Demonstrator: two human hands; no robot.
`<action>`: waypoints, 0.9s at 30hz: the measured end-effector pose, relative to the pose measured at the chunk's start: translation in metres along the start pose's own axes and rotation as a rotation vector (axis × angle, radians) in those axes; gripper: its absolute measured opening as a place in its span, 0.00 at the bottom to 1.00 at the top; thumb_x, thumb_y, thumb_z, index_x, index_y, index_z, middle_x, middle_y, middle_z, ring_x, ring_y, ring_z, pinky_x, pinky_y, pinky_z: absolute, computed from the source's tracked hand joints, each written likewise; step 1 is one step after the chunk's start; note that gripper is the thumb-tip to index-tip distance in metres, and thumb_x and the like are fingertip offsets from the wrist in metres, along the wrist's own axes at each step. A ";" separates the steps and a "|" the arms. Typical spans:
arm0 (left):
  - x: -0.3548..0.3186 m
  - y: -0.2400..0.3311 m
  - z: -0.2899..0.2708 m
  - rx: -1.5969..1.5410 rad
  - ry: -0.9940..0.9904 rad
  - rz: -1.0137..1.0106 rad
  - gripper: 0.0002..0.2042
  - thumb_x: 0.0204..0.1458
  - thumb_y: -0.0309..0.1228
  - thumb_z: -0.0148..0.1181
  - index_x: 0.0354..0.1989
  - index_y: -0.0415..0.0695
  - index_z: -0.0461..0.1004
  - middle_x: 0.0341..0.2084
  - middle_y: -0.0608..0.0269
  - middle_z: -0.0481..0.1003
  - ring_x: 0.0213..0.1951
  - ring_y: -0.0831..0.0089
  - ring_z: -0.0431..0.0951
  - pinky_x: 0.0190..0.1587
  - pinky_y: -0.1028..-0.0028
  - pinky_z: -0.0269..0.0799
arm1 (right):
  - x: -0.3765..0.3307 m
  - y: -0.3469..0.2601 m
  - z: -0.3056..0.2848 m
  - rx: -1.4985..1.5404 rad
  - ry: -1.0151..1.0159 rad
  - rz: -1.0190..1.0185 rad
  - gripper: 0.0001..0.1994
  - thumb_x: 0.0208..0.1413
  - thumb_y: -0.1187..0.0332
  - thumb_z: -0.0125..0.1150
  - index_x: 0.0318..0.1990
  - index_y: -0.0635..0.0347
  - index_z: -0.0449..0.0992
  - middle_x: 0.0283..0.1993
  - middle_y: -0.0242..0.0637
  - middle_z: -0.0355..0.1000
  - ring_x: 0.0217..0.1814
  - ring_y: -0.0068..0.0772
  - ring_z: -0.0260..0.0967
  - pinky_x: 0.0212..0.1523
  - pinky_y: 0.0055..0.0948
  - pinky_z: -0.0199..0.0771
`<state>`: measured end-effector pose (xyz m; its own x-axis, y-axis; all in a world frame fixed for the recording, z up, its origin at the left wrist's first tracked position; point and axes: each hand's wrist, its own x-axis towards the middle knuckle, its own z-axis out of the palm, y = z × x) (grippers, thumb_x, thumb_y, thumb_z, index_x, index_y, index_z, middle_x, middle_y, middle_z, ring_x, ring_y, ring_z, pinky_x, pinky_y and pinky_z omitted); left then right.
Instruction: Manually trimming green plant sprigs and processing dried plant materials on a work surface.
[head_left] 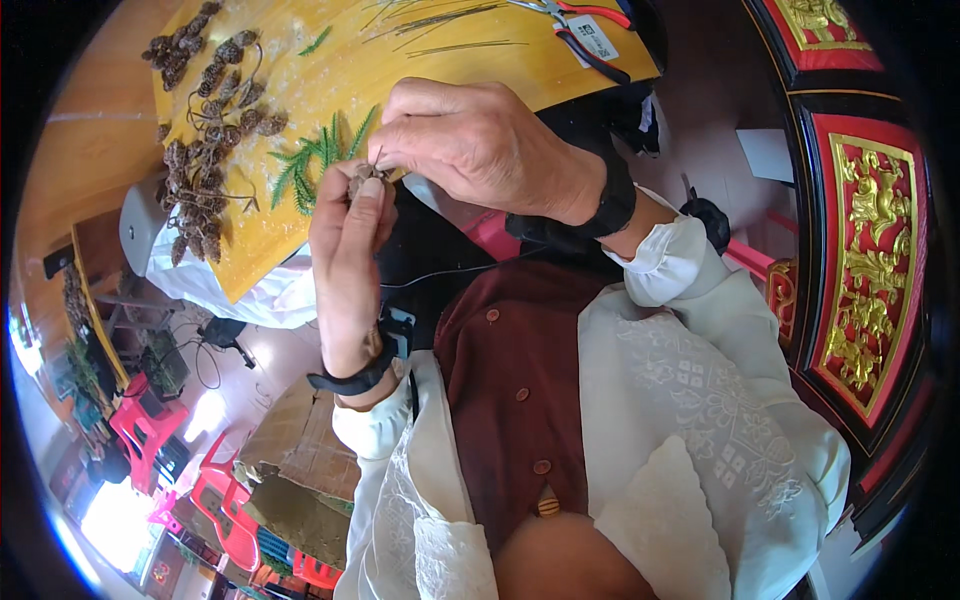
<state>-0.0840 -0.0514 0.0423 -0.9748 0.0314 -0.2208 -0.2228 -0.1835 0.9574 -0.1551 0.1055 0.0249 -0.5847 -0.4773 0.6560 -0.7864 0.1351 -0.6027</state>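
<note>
My left hand (348,235) is closed around a small brown pine cone (362,178), pinched between thumb and fingers and partly covered by them. My right hand (465,145) comes in from the other side, fingers curled and pressed together at a thin dark wire (378,156) by the cone's top. The two hands nearly meet at the table's near edge. Just behind them, a green fern-like sprig (325,150) lies on the yellow tabletop (330,60).
Several pine cones with wire stems (205,160) lie in a heap on the left. Thin wires (440,22) are strewn at the back, beside red-handled pliers (580,40) and a white label card (592,40). Red stools (222,505) and a cardboard box (300,440) stand on the floor.
</note>
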 end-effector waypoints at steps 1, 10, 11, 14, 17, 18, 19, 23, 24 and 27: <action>0.000 -0.004 0.000 0.057 0.039 0.058 0.08 0.52 0.23 0.51 0.40 0.39 0.68 0.22 0.67 0.65 0.23 0.77 0.63 0.27 0.78 0.58 | 0.000 -0.001 0.000 -0.023 0.018 0.016 0.05 0.44 0.79 0.58 0.31 0.62 0.75 0.29 0.35 0.69 0.27 0.34 0.68 0.26 0.28 0.68; 0.006 -0.003 0.004 1.263 0.207 0.695 0.09 0.52 0.23 0.53 0.41 0.39 0.70 0.26 0.55 0.72 0.27 0.62 0.73 0.30 0.65 0.67 | -0.004 0.002 -0.009 0.077 -0.016 0.301 0.06 0.47 0.77 0.58 0.35 0.61 0.76 0.26 0.38 0.68 0.25 0.32 0.67 0.26 0.27 0.64; 0.005 -0.004 0.005 1.037 0.188 0.538 0.08 0.53 0.24 0.52 0.41 0.39 0.70 0.25 0.57 0.72 0.26 0.66 0.72 0.30 0.68 0.66 | -0.003 0.001 -0.012 0.075 -0.015 0.296 0.06 0.47 0.77 0.58 0.35 0.61 0.76 0.26 0.38 0.68 0.25 0.32 0.67 0.26 0.27 0.64; 0.001 -0.003 0.004 0.427 0.091 0.145 0.09 0.58 0.30 0.50 0.41 0.38 0.70 0.23 0.68 0.70 0.25 0.82 0.65 0.29 0.80 0.61 | 0.003 -0.002 -0.022 0.039 0.015 0.325 0.07 0.48 0.77 0.59 0.36 0.60 0.77 0.26 0.37 0.67 0.25 0.31 0.66 0.27 0.27 0.65; 0.001 -0.001 0.000 0.214 -0.008 0.054 0.10 0.58 0.31 0.49 0.41 0.37 0.70 0.21 0.69 0.69 0.23 0.83 0.62 0.29 0.83 0.57 | 0.003 0.005 -0.021 0.051 -0.026 0.121 0.09 0.47 0.76 0.61 0.37 0.56 0.78 0.29 0.33 0.67 0.26 0.30 0.66 0.28 0.26 0.65; 0.000 -0.001 0.001 0.120 -0.039 0.007 0.12 0.59 0.34 0.48 0.42 0.37 0.70 0.20 0.69 0.68 0.22 0.83 0.61 0.29 0.83 0.57 | 0.003 0.006 -0.024 0.127 -0.101 0.087 0.09 0.46 0.75 0.62 0.37 0.55 0.78 0.31 0.32 0.66 0.27 0.30 0.66 0.28 0.26 0.65; -0.001 -0.001 0.000 0.064 -0.083 -0.034 0.13 0.59 0.35 0.48 0.42 0.37 0.70 0.20 0.69 0.68 0.22 0.83 0.61 0.28 0.84 0.56 | 0.003 0.007 -0.026 0.170 -0.167 0.089 0.09 0.45 0.76 0.64 0.36 0.54 0.79 0.32 0.32 0.67 0.28 0.29 0.67 0.29 0.24 0.66; -0.002 -0.004 -0.006 -0.051 -0.230 -0.113 0.14 0.59 0.37 0.47 0.43 0.38 0.70 0.20 0.68 0.68 0.21 0.83 0.61 0.26 0.85 0.53 | 0.008 0.013 -0.035 0.184 -0.256 -0.046 0.08 0.44 0.76 0.63 0.35 0.55 0.79 0.32 0.32 0.66 0.29 0.29 0.67 0.28 0.24 0.66; -0.002 -0.005 -0.006 -0.110 -0.249 -0.132 0.15 0.59 0.37 0.47 0.42 0.38 0.70 0.20 0.68 0.68 0.20 0.83 0.60 0.25 0.85 0.53 | 0.009 0.013 -0.034 0.184 -0.255 -0.049 0.08 0.44 0.76 0.63 0.35 0.55 0.79 0.32 0.32 0.66 0.29 0.29 0.67 0.28 0.24 0.66; 0.000 -0.007 -0.005 -0.229 -0.288 -0.170 0.15 0.59 0.38 0.47 0.42 0.38 0.71 0.20 0.68 0.68 0.20 0.83 0.59 0.24 0.85 0.51 | 0.008 0.014 -0.033 0.224 -0.227 -0.035 0.06 0.44 0.75 0.64 0.32 0.58 0.78 0.31 0.32 0.67 0.29 0.29 0.67 0.28 0.25 0.66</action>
<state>-0.0820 -0.0547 0.0344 -0.8945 0.3483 -0.2802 -0.4048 -0.3654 0.8382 -0.1771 0.1319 0.0370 -0.4791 -0.6631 0.5751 -0.7273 -0.0669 -0.6831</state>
